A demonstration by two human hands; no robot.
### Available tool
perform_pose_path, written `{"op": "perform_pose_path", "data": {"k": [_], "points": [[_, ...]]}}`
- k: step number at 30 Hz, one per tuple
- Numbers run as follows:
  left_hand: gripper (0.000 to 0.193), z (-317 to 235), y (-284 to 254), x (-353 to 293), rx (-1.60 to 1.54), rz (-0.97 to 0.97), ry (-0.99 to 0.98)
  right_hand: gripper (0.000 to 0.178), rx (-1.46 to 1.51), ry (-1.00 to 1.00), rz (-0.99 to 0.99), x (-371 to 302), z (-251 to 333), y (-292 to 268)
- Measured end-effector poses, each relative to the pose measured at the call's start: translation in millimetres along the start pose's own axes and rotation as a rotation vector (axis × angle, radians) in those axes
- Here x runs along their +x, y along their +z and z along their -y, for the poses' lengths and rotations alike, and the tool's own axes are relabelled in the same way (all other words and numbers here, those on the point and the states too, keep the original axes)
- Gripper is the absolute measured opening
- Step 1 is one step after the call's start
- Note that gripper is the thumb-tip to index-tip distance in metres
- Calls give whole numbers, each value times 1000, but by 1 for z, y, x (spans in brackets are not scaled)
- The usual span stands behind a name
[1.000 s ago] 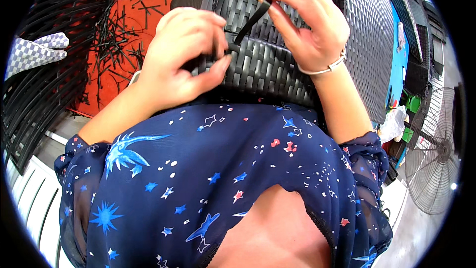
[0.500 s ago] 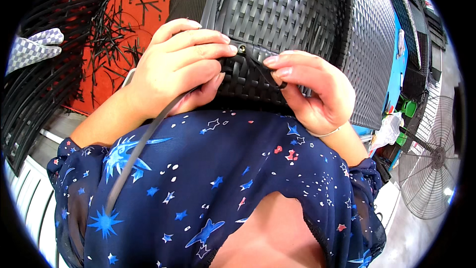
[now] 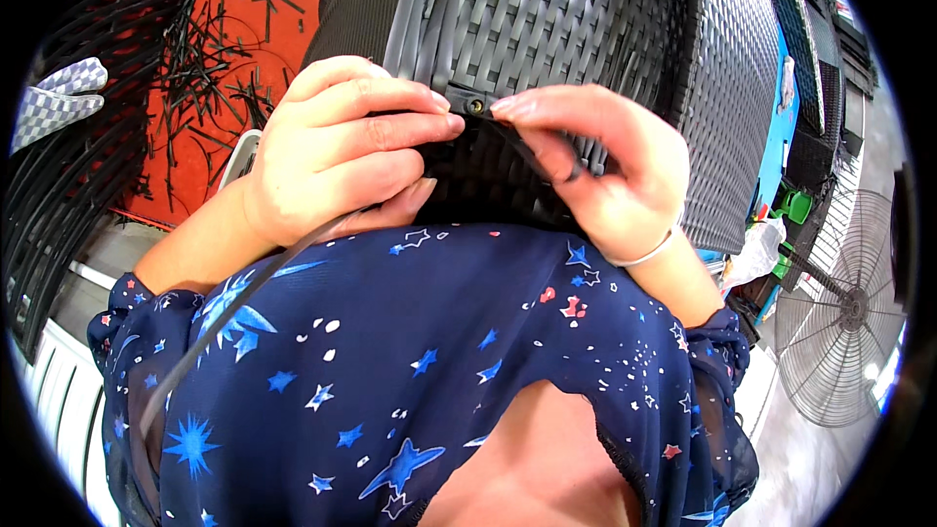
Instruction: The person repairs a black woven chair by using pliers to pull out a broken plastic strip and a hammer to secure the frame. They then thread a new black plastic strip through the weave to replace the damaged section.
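A black woven wicker panel (image 3: 556, 20) lies in front of me, its near edge close to my body. On that edge sits a small brass-coloured round fitting (image 3: 476, 106). My left hand (image 3: 351, 151) is closed at the edge, fingertips just left of the fitting. From under its fingers a flat dark plastic strip (image 3: 234, 307) runs down to the left across my top. Just right of the fitting, my right hand (image 3: 620, 171) presses its fingertips to the edge, closed on a black strip end (image 3: 527, 151) that slants toward the thumb. The fingers partly hide the strip.
Offcuts of black strip (image 3: 210, 78) lie scattered on a red surface (image 3: 259, 15) at the left. Long black strips (image 3: 78, 176) hang beside a checked glove (image 3: 63, 102). More wicker (image 3: 737, 68) stands to the right, with a large fan (image 3: 851, 308) beyond it.
My right fingertips have moved left to the fitting. The strip's trailing length has swung left across my top, and my left hand has shifted slightly.
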State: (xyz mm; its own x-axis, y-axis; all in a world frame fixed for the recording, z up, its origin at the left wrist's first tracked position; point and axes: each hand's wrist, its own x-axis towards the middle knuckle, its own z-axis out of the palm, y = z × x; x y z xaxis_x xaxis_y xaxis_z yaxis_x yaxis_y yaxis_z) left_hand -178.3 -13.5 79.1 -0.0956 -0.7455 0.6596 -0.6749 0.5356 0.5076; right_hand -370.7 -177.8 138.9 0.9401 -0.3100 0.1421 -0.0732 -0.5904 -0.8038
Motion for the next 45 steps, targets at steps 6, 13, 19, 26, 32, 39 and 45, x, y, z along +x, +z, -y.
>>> {"op": "perform_pose_path", "data": {"k": [6, 13, 19, 26, 32, 39, 45], "points": [[12, 2, 0, -1, -9, 3, 5, 19, 22, -132, 8, -3, -4, 4], [11, 7, 4, 2, -15, -3, -7, 32, -84, -207, 81, 3, -14, -1], [13, 9, 4, 1, -10, -6, -11, 30, -174, -255, 81, 3, -11, 0], [13, 15, 5, 0, -33, -18, -21, 26, -223, -110, 26, 8, 1, 1], [12, 17, 4, -2, -51, -13, -40, 22, -230, -161, 23, 15, 0, 4], [10, 21, 6, -2, -84, -25, -46, 13, -71, 83, -18, 14, -7, 3], [10, 22, 6, -4, -86, -17, -54, 27, -358, -248, 46, 16, -5, 7]]}}
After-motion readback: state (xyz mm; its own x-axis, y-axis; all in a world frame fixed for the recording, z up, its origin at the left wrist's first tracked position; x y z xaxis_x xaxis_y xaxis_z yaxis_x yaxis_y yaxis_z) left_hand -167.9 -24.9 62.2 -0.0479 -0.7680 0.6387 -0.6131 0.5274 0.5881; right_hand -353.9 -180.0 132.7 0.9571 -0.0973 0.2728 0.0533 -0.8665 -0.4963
